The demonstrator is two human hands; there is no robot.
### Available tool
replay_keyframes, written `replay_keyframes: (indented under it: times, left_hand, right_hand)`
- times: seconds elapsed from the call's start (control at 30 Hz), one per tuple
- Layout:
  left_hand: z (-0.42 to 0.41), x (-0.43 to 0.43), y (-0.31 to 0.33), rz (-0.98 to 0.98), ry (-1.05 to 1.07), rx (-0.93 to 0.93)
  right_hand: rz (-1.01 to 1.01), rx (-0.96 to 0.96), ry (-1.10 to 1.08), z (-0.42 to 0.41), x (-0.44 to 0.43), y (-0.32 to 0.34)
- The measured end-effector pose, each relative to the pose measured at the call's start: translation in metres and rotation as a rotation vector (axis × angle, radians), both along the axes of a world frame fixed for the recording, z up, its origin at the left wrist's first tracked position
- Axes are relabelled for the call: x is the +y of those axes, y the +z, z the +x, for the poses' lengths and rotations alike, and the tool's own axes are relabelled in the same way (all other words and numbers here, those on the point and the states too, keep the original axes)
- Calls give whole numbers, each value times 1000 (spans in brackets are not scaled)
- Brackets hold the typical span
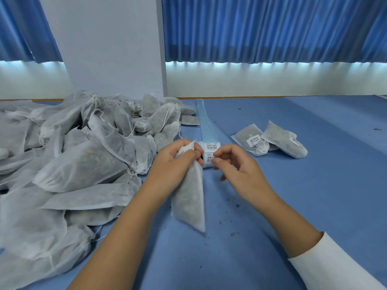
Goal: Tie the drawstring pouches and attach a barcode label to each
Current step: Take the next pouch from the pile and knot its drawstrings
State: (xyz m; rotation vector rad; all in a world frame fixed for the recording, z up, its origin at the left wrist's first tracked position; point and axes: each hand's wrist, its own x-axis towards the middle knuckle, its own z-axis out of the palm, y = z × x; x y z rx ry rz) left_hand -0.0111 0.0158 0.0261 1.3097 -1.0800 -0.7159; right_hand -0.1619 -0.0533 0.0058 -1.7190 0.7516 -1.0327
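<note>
1. Blue counter (293, 206): filling my feed up to the far wall.
2. Heap of untied drawstring pouches (73, 164): sprawling over the counter's left side, with grey filling showing through the white fabric.
3. Held pouch (188, 201): hanging upright at centre. The left hand (173, 162) is clenching its gathered neck, the grip curling tight round the fabric.
4. Label liner strip (206, 122): running away from me just beyond the hands.
5. Two labelled pouches (250, 141) (284, 141): lying side by side right of the strip, each carrying a barcode tag.
6. Right hand (238, 166): hovering beside the held pouch with fingers curling. Thumb and forefinger are meeting at the lower barcode label (210, 159). I am unable to tell whether this grip is actually pinching it.
7. Dark crumbs (237, 205): lying scattered near my right forearm.
</note>
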Motion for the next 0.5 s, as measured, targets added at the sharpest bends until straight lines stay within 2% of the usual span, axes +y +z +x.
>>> replay_keyframes:
  times: [0.1, 0.23, 0.37, 0.5]
  left_hand:
    - [-2, 4, 2, 123, -146, -50]
    - [-7, 6, 2, 123, -268, -87]
    - [-4, 4, 1, 97, -286, 39]
    - [-2, 1, -3, 64, -292, 174]
  right_hand:
    - [-13, -80, 91, -3, -2, 3]
    - [72, -161, 256, -3, -1, 4]
    - [131, -186, 276, -3, 0, 4]
    - [139, -176, 170, -3, -3, 2]
